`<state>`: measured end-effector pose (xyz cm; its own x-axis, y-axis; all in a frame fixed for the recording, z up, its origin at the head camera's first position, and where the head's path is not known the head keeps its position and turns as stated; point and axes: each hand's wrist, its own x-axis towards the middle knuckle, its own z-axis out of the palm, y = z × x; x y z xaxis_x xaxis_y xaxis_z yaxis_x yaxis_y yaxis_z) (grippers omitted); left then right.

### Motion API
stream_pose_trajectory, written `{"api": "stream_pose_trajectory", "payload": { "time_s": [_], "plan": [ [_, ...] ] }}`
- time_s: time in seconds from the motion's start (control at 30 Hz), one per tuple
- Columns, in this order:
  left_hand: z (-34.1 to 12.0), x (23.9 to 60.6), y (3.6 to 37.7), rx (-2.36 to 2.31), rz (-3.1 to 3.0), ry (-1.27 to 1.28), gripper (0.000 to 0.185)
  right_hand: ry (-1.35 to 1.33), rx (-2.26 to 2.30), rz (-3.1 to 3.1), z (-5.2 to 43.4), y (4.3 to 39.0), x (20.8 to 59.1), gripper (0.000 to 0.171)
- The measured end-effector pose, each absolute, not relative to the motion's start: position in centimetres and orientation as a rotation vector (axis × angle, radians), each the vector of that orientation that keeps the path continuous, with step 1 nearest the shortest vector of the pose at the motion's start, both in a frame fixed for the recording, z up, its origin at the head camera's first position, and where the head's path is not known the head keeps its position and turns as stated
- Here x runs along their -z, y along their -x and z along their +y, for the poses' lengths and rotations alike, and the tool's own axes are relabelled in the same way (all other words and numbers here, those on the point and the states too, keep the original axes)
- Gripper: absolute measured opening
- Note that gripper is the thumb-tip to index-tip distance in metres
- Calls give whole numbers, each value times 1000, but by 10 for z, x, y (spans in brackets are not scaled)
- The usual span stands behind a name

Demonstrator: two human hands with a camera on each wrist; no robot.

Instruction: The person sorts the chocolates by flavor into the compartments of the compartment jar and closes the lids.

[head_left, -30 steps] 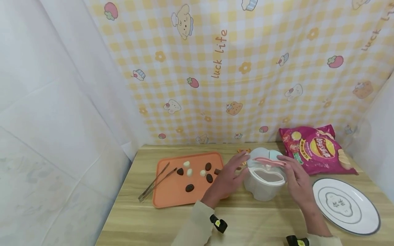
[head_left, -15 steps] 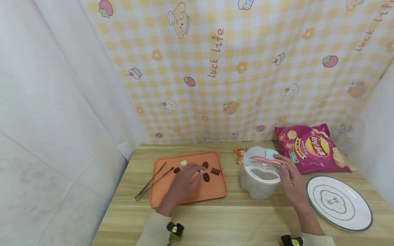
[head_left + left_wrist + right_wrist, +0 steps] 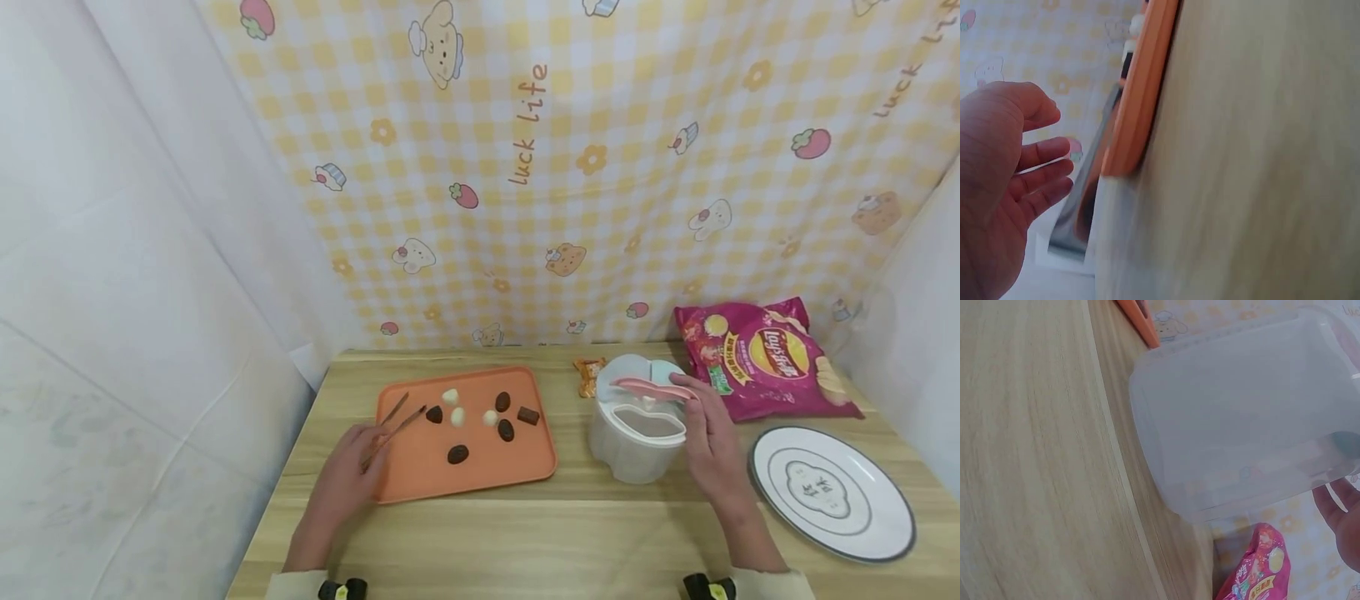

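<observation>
Metal tongs [image 3: 392, 425] lie slanted over the orange tray's [image 3: 420, 479] left rim, tips toward its sweets; the left hand [image 3: 341, 487], fingers loosely spread, reaches their handle end, holding nothing. The right hand [image 3: 708, 437] pinches the container's [image 3: 637, 446] pink lid [image 3: 648, 389].

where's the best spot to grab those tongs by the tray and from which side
Probably the joined end of the tongs, the part nearest the left hand. Come in from the tray's left, near side. The tongs lie slanted over the tray's left rim, tips pointing in toward the sweets, so that end sticks out toward the table and a grip across both arms there looks unobstructed.
</observation>
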<state>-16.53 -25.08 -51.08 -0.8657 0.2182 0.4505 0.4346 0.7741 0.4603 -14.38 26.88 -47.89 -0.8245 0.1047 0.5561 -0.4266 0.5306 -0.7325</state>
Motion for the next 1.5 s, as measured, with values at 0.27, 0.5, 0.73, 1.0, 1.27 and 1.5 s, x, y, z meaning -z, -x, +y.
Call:
{"api": "stream_pose_trajectory", "payload": {
  "time_s": [0.27, 0.5, 0.73, 1.0, 1.27, 1.5],
  "plan": [
    [-273, 517, 158, 858, -2700, 325, 42, -252, -1285, -2219, 269, 142, 479, 34],
    [-275, 524, 164, 890, -2750, 367, 50, -251, -1300, -2210, 269, 142, 479, 35],
    [-268, 520, 166, 892, -2784, 329, 45, -270, -1327, -2207, 269, 142, 480, 34],
    [-267, 521, 168, 865, -2797, 304, 39, -270, -1323, -2222, 270, 142, 481, 35],
    [-268, 520, 171, 854, -2806, 295, 37, -282, -1325, -2218, 269, 144, 481, 36],
    [-263, 513, 172, 792, -2739, 306, 37, -280, -1332, -2233, 271, 143, 482, 36]
  ]
}}
